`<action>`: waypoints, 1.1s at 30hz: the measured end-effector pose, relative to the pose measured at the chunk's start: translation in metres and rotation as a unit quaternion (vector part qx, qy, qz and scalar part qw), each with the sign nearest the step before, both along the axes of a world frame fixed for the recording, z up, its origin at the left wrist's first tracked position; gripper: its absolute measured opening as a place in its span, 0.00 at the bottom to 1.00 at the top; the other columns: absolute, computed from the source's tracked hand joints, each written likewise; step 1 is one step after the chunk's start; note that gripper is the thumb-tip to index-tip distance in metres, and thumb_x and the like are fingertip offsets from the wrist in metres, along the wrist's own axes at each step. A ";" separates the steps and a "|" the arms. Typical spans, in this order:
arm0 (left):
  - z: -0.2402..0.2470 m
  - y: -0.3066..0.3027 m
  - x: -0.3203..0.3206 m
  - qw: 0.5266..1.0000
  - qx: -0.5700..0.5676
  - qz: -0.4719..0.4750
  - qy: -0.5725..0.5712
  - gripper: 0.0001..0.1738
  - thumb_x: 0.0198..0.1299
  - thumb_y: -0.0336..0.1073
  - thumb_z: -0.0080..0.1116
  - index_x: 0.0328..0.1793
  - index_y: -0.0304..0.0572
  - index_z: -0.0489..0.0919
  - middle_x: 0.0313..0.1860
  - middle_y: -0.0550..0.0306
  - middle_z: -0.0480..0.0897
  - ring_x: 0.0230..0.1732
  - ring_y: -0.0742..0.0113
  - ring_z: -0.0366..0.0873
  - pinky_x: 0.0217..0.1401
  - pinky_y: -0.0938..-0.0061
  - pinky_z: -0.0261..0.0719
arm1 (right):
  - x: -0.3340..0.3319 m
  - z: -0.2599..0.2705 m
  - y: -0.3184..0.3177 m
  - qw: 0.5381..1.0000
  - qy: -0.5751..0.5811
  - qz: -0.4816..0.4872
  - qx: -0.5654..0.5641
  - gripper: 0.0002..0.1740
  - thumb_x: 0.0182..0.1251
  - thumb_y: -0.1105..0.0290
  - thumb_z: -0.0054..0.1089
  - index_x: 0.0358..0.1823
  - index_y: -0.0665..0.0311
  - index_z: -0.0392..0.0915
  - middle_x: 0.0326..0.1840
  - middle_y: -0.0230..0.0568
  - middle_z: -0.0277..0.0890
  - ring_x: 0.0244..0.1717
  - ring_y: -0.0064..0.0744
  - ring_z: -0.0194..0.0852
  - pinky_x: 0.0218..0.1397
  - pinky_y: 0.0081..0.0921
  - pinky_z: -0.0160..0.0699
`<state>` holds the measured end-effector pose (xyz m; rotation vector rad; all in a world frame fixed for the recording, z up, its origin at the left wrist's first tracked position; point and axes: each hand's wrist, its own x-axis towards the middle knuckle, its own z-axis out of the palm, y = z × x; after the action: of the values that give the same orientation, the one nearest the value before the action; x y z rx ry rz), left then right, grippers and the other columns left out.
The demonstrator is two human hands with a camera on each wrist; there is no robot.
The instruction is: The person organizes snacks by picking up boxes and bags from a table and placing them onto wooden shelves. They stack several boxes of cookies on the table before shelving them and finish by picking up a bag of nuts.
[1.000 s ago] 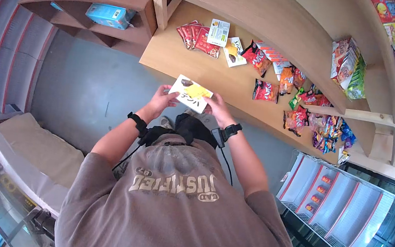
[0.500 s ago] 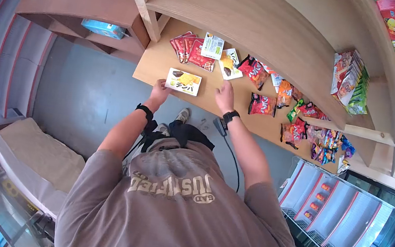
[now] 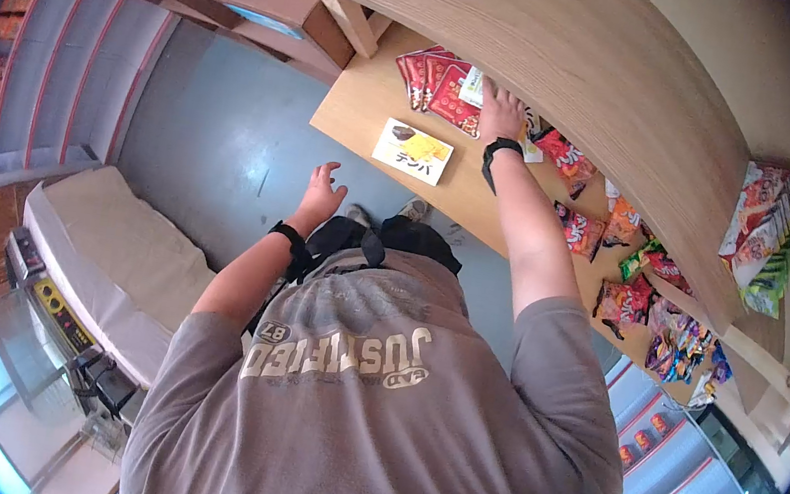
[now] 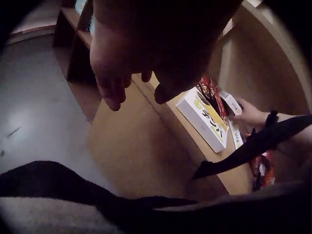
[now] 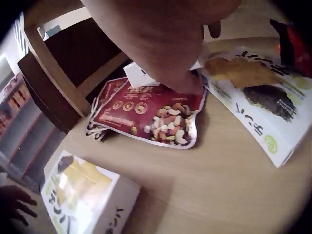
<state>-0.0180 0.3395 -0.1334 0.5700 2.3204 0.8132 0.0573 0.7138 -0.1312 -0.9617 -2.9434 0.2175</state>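
My right hand (image 3: 502, 116) reaches over the counter and grips a white snack box (image 3: 474, 87) lying over red nut pouches (image 3: 456, 104). In the right wrist view that box (image 5: 138, 75) shows beside the hand, mostly covered by it. Another white box (image 5: 258, 92), with yellow and dark food pictures, lies just right of the hand. Nearer the counter's front edge a third such box (image 3: 413, 152) lies flat with its printed face up. My left hand (image 3: 323, 199) hangs off the front edge, holding nothing, its fingers loosely spread.
Several red and orange snack bags (image 3: 579, 231) spread along the counter (image 3: 359, 111) to the right. A wooden shelf (image 3: 563, 58) overhangs the back of the counter. A covered bench-like block (image 3: 126, 260) and white racks (image 3: 88, 62) stand at the left.
The box that both hands held was set down near the counter's front edge. My left hand then drew back from it, while my right hand moved up to the box on the pouches.
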 end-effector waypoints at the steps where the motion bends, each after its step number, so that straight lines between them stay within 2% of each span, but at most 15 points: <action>1: 0.003 -0.007 0.001 1.000 -0.003 0.013 -0.006 0.30 0.53 0.30 0.57 0.64 0.37 0.64 0.61 0.38 0.67 0.54 0.45 0.75 0.57 0.60 0.76 | 0.001 -0.003 0.003 0.999 -0.001 0.009 0.030 0.28 0.62 0.69 0.47 0.67 0.50 0.65 0.62 0.47 0.67 0.65 0.50 0.62 0.65 0.46 0.63; 4: -0.003 -0.025 0.002 0.997 0.001 0.064 -0.040 0.29 0.55 0.30 0.56 0.64 0.37 0.64 0.60 0.38 0.67 0.52 0.50 0.77 0.54 0.61 0.78 | 0.002 -0.006 0.014 0.997 -0.003 0.025 0.075 0.26 0.59 0.67 0.55 0.61 0.57 0.69 0.55 0.52 0.73 0.56 0.52 0.72 0.56 0.44 0.73; 6: 0.005 -0.028 0.004 0.997 -0.006 0.072 -0.041 0.29 0.56 0.30 0.56 0.64 0.36 0.64 0.60 0.39 0.67 0.51 0.52 0.78 0.53 0.63 0.78 | -0.002 0.019 0.020 0.989 -0.071 -0.066 -0.112 0.24 0.59 0.66 0.57 0.57 0.65 0.70 0.52 0.56 0.75 0.52 0.55 0.73 0.54 0.43 0.74; 8: 0.010 -0.025 0.005 0.994 0.005 0.094 -0.048 0.28 0.56 0.29 0.56 0.64 0.35 0.64 0.60 0.40 0.69 0.51 0.53 0.78 0.53 0.64 0.78 | 0.013 0.044 0.005 0.985 -0.027 -0.099 -0.136 0.21 0.62 0.65 0.56 0.54 0.71 0.71 0.52 0.62 0.73 0.53 0.60 0.71 0.57 0.44 0.71; 9: 0.007 -0.022 0.003 0.995 0.008 0.088 -0.049 0.28 0.56 0.29 0.56 0.64 0.35 0.64 0.60 0.40 0.69 0.51 0.53 0.78 0.53 0.64 0.78 | 0.023 0.039 0.000 0.978 0.133 -0.112 -0.116 0.21 0.62 0.66 0.57 0.53 0.71 0.70 0.53 0.63 0.72 0.54 0.62 0.69 0.58 0.45 0.69; 11: 0.001 -0.016 -0.001 0.992 0.061 0.098 -0.048 0.27 0.57 0.29 0.56 0.64 0.38 0.65 0.59 0.43 0.72 0.48 0.57 0.78 0.49 0.65 0.78 | 0.039 0.043 -0.015 0.918 0.379 -0.107 -0.053 0.23 0.62 0.65 0.58 0.54 0.72 0.68 0.54 0.66 0.68 0.55 0.65 0.65 0.62 0.46 0.63; 12: 0.002 -0.010 -0.003 0.993 0.062 0.090 -0.050 0.27 0.57 0.29 0.56 0.64 0.38 0.65 0.59 0.43 0.72 0.48 0.57 0.78 0.49 0.65 0.78 | 0.047 0.057 -0.028 0.904 0.407 -0.124 -0.043 0.22 0.64 0.65 0.57 0.54 0.72 0.66 0.54 0.60 0.69 0.55 0.57 0.68 0.61 0.43 0.65; 14: 0.010 0.008 -0.008 0.989 0.099 0.084 -0.076 0.27 0.58 0.29 0.56 0.64 0.39 0.64 0.58 0.47 0.73 0.47 0.61 0.78 0.47 0.67 0.77 | 0.068 0.054 -0.057 0.809 0.404 -0.267 -0.334 0.18 0.63 0.66 0.57 0.47 0.72 0.68 0.46 0.54 0.72 0.51 0.50 0.70 0.57 0.40 0.67; 16: 0.010 0.026 -0.012 0.986 0.117 0.064 -0.101 0.28 0.58 0.30 0.56 0.65 0.40 0.63 0.58 0.48 0.73 0.48 0.61 0.77 0.47 0.68 0.77 | 0.081 0.051 -0.084 0.671 0.445 -0.278 -0.524 0.15 0.63 0.65 0.57 0.44 0.69 0.68 0.44 0.45 0.73 0.47 0.38 0.73 0.49 0.34 0.72; 20: 0.025 0.062 -0.012 0.975 0.137 0.015 -0.176 0.29 0.60 0.33 0.56 0.67 0.43 0.61 0.59 0.49 0.73 0.52 0.62 0.75 0.49 0.69 0.75 | 0.090 0.044 -0.122 0.537 0.375 -0.289 -0.698 0.15 0.66 0.66 0.57 0.48 0.67 0.70 0.47 0.40 0.75 0.47 0.28 0.75 0.43 0.23 0.78; 24: 0.016 0.078 -0.015 0.946 0.174 0.010 -0.274 0.30 0.57 0.26 0.52 0.68 0.40 0.63 0.63 0.48 0.71 0.59 0.61 0.71 0.56 0.70 0.72 | 0.088 0.013 -0.144 0.594 0.303 -0.295 -0.684 0.20 0.62 0.66 0.59 0.51 0.70 0.69 0.48 0.45 0.76 0.49 0.36 0.76 0.47 0.28 0.78; 26: 0.015 0.080 -0.013 0.943 0.161 0.016 -0.291 0.32 0.53 0.23 0.49 0.68 0.38 0.63 0.65 0.48 0.70 0.62 0.59 0.69 0.61 0.69 0.71 | 0.094 -0.035 -0.154 0.796 0.235 -0.202 -0.520 0.25 0.57 0.66 0.61 0.54 0.72 0.68 0.49 0.50 0.76 0.51 0.44 0.76 0.51 0.35 0.77; 27: 0.014 0.081 -0.012 0.951 0.168 -0.001 -0.261 0.33 0.52 0.22 0.49 0.68 0.37 0.63 0.65 0.47 0.69 0.64 0.58 0.68 0.63 0.68 0.70 | 0.094 -0.047 -0.156 0.839 0.205 -0.202 -0.463 0.30 0.54 0.67 0.62 0.57 0.74 0.67 0.50 0.56 0.76 0.53 0.48 0.75 0.54 0.38 0.74; 31: -0.003 0.077 -0.018 0.963 0.199 -0.052 -0.174 0.35 0.50 0.19 0.50 0.69 0.37 0.62 0.65 0.45 0.70 0.67 0.54 0.68 0.61 0.66 0.74 | 0.097 -0.045 -0.155 0.814 0.215 -0.224 -0.491 0.30 0.55 0.65 0.62 0.58 0.75 0.67 0.49 0.57 0.77 0.51 0.47 0.77 0.54 0.37 0.74; 33: -0.004 0.078 -0.022 0.959 0.222 -0.049 -0.169 0.36 0.50 0.19 0.49 0.70 0.37 0.61 0.66 0.44 0.69 0.67 0.55 0.67 0.62 0.66 0.73 | 0.097 -0.045 -0.153 0.803 0.206 -0.216 -0.516 0.25 0.60 0.70 0.61 0.55 0.75 0.67 0.49 0.48 0.78 0.48 0.36 0.77 0.52 0.32 0.75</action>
<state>-0.0401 0.4177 -0.1378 0.6695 1.7904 1.2868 0.1545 0.5609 -0.1766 -1.3528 -1.9735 1.8252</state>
